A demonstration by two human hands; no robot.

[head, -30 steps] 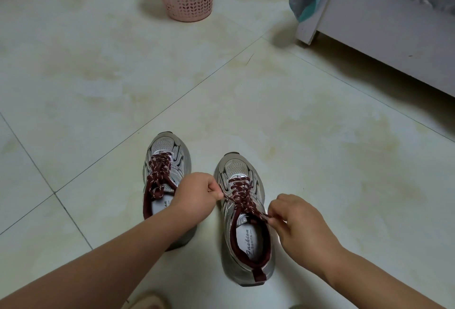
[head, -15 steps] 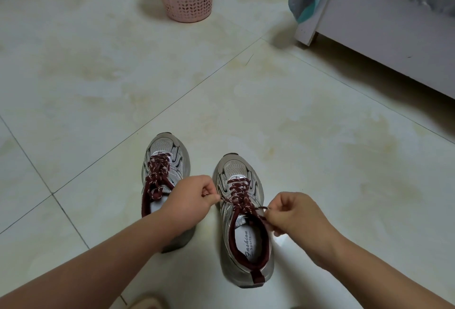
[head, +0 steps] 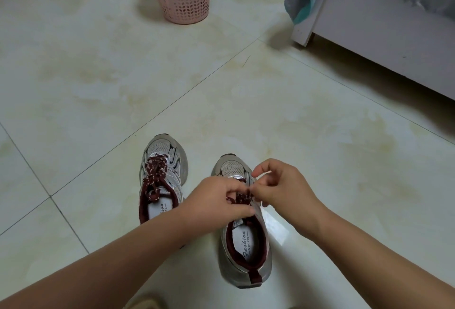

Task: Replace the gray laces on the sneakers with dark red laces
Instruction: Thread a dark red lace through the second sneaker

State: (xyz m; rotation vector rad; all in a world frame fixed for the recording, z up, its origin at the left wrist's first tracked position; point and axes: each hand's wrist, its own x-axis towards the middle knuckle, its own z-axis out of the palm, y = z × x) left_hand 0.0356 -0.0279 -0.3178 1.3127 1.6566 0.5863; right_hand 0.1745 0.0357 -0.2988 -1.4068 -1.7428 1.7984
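— Where the two sneakers stand side by side on the tiled floor [head: 98, 75], which way do they point?

— Lengthwise away from the viewer, toes far, heels near. The left sneaker [head: 161, 158] shows tied dark red laces [head: 154, 177].

— And the hands?

— Both meet over the right sneaker [head: 246, 254]. The left hand [head: 216, 204] and right hand [head: 280, 185] curl their fingers, pinching its dark red lace [head: 242, 198] between them.
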